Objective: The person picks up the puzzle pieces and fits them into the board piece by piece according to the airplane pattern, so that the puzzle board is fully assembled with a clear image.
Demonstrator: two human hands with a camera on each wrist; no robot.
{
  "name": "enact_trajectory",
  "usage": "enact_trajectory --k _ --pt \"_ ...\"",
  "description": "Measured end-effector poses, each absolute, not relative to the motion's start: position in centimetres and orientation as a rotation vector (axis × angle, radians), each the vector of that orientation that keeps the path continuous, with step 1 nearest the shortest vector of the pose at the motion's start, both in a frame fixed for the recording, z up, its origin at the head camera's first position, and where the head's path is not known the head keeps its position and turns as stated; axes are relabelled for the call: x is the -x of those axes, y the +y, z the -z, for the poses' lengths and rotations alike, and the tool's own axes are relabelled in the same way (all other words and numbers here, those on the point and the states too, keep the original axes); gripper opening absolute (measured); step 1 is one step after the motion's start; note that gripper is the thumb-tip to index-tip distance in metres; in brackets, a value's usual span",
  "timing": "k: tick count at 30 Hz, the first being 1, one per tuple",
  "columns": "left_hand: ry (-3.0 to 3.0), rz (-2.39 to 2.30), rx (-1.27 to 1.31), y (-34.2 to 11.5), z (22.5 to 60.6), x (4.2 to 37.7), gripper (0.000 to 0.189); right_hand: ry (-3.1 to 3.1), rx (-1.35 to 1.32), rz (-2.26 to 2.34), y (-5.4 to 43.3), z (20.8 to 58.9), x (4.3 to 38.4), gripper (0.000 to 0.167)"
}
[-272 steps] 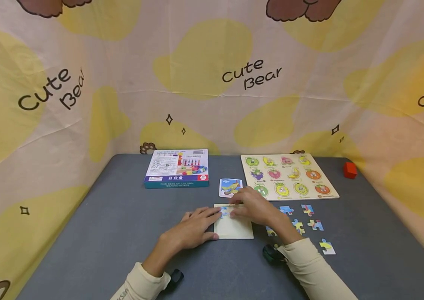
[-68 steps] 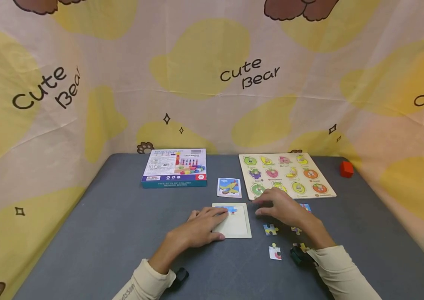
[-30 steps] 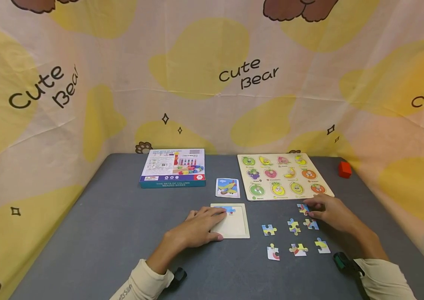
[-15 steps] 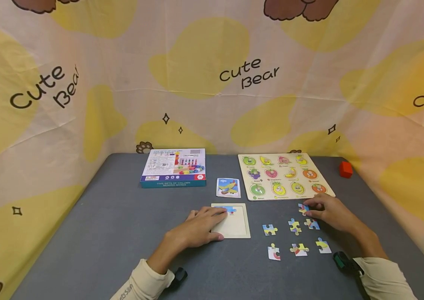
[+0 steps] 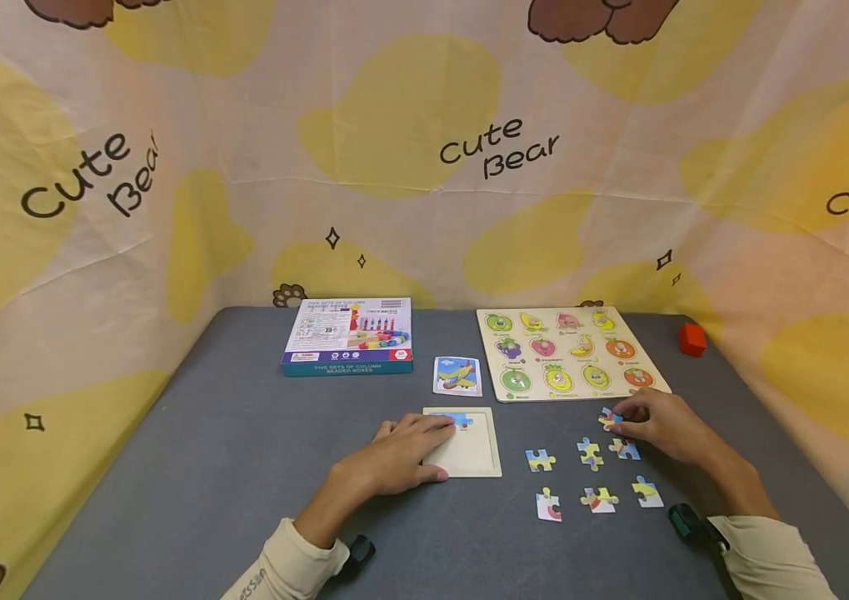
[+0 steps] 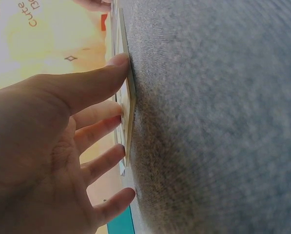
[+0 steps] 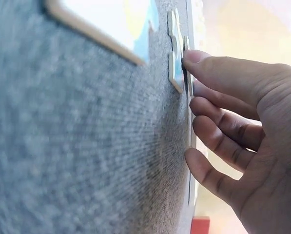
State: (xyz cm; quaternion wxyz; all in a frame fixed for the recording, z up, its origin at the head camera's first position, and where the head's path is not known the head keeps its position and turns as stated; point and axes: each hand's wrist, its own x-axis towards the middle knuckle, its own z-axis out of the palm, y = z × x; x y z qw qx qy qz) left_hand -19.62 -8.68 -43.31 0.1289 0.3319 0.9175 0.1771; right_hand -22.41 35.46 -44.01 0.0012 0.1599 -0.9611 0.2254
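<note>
Fingers of the right hand (image 5: 656, 425) curl, thumb and forefinger pinching a jigsaw piece (image 5: 607, 418) just in front of the fruit board (image 5: 566, 360); the left hand (image 5: 403, 453), fingers nearly straight, rests on the pale tray (image 5: 475, 454). Grey tabletop (image 5: 244, 467), yellow-patched cloth (image 5: 394, 125) behind. Fingertips hide the piece's right edge; its direction and long axis? Can't tell.

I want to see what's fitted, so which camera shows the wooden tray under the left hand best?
The head view: it shows the wooden tray from above, with blue pieces at its far edge, though the left hand covers part. The left wrist view shows it nearly edge-on. I can't make it out in the right wrist view.
</note>
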Motion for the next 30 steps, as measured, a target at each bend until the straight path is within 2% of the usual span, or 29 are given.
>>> enact_trajectory --k 11,30 --pt "2.665 -0.523 -0.962 -8.7 43.3 19.6 0.065 -3.009 -0.545 -0.810 32.3 43.0 22.5 0.023" --pt "2.665 -0.526 -0.963 -8.7 43.4 19.7 0.065 -2.975 -0.843 -0.774 23.6 42.6 24.6 0.019"
